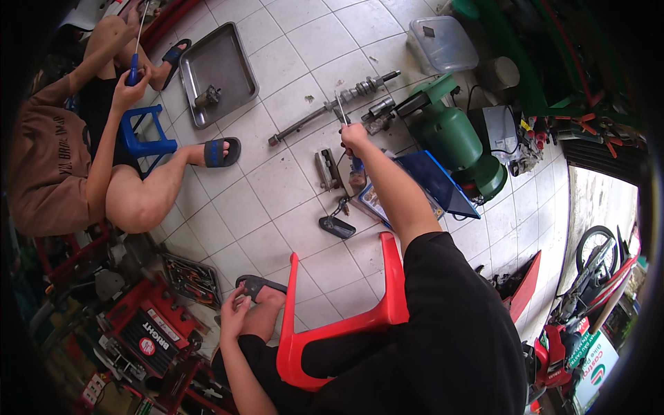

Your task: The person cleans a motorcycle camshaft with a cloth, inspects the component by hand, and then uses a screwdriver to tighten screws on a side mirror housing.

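My right hand (pixel 355 138) reaches out over the tiled floor, closed round a tool with a thin metal shaft (pixel 342 107). The hand hides the tool's grip, so its kind is unclear. Just past it lies a long metal rod (pixel 304 121) with a ridged, thicker end. Beside the fist are a short metal cylinder (pixel 380 108) and a narrow metal bracket (pixel 324 171). Below my right forearm, a blue-lidded case (pixel 436 181) stands open with small parts inside. My left hand (pixel 236 311) rests near my knee, holding nothing, its fingers loosely apart.
A red plastic stool (pixel 346 339) stands before me. Left sits a person holding a blue-handled screwdriver (pixel 133 69), near a metal tray (pixel 220 48) with a small part in it. A green tank-like machine (pixel 449 131) and a clear tub (pixel 443 45) stand right; a tool tray (pixel 190 278) lies left.
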Action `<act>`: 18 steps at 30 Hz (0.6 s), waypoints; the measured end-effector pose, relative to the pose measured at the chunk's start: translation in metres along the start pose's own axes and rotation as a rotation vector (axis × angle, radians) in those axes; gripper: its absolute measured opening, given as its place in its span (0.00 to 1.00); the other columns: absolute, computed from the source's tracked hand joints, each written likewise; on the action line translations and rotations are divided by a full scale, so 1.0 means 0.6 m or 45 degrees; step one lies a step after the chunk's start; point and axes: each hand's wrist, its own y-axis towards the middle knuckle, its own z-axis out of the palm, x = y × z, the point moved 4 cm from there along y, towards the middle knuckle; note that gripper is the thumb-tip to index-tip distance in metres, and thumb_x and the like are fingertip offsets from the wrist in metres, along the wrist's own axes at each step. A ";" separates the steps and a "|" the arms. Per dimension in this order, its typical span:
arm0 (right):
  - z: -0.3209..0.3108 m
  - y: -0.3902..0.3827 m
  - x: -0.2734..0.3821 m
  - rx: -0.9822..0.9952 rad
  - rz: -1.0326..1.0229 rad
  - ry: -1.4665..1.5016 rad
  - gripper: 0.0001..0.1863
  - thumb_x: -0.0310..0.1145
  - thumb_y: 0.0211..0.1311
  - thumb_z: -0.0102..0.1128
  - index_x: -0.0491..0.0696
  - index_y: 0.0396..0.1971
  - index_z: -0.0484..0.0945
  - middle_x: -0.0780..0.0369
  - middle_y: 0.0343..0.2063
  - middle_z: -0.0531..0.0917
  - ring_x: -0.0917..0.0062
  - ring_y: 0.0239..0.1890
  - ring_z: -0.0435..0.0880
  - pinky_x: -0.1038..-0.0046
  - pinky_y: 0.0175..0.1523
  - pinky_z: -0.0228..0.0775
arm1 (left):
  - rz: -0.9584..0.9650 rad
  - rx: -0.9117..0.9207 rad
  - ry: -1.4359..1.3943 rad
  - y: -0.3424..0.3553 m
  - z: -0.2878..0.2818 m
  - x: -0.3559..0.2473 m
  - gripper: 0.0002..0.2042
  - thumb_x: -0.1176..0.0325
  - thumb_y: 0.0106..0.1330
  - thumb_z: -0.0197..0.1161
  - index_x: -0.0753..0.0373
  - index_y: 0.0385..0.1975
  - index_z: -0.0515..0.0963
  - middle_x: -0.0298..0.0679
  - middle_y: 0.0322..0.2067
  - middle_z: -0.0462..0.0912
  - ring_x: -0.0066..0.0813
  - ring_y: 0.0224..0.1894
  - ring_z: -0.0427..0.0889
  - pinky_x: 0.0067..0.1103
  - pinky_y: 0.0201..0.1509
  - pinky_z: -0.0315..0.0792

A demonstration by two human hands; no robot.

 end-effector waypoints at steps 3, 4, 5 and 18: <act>-0.015 -0.016 -0.012 0.024 -0.013 0.023 0.20 0.43 0.71 0.51 0.40 0.30 0.78 0.58 0.17 0.78 0.71 0.12 0.75 0.66 0.15 0.67 | -0.008 -0.003 -0.008 -0.003 0.002 -0.008 0.22 0.71 0.68 0.62 0.69 0.60 0.70 0.38 0.54 0.78 0.22 0.49 0.78 0.21 0.55 0.71; -0.017 -0.013 -0.022 0.023 -0.015 0.041 0.20 0.43 0.71 0.50 0.40 0.30 0.78 0.58 0.17 0.78 0.71 0.12 0.74 0.67 0.14 0.65 | -0.017 0.009 -0.015 -0.002 0.002 -0.009 0.22 0.71 0.67 0.62 0.69 0.60 0.70 0.39 0.56 0.76 0.23 0.50 0.77 0.21 0.55 0.71; -0.020 -0.011 -0.032 0.022 -0.017 0.059 0.20 0.43 0.72 0.50 0.40 0.29 0.78 0.58 0.16 0.77 0.72 0.11 0.73 0.67 0.14 0.64 | -0.025 0.021 -0.023 -0.001 0.003 -0.010 0.22 0.72 0.67 0.63 0.68 0.60 0.70 0.40 0.59 0.75 0.24 0.51 0.77 0.21 0.55 0.72; -0.037 -0.055 -0.109 0.125 0.066 0.115 0.23 0.47 0.74 0.44 0.43 0.40 0.80 0.58 0.16 0.74 0.76 0.11 0.68 0.71 0.14 0.57 | 0.002 -0.012 0.005 -0.001 0.001 -0.019 0.22 0.69 0.67 0.63 0.69 0.59 0.70 0.38 0.53 0.78 0.23 0.49 0.78 0.21 0.55 0.71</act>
